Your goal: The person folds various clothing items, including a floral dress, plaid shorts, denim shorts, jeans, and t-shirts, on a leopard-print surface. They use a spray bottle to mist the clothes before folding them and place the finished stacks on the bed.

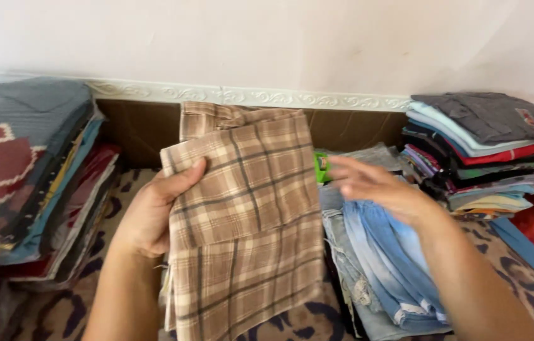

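Your left hand (150, 211) clamps the left edge of a folded brown plaid garment (245, 221), thumb over the front, holding it upright at centre. It hides part of the brown cardboard panel (141, 129) along the wall. Your right hand (377, 186), blurred, fingers spread and gripping nothing, hovers just above a pile of folded blue jeans (380, 265). Tall stacks of folded clothes flank you: left stack (27, 170), right stack (481, 151). A leopard-print cloth (122, 189) lies underneath.
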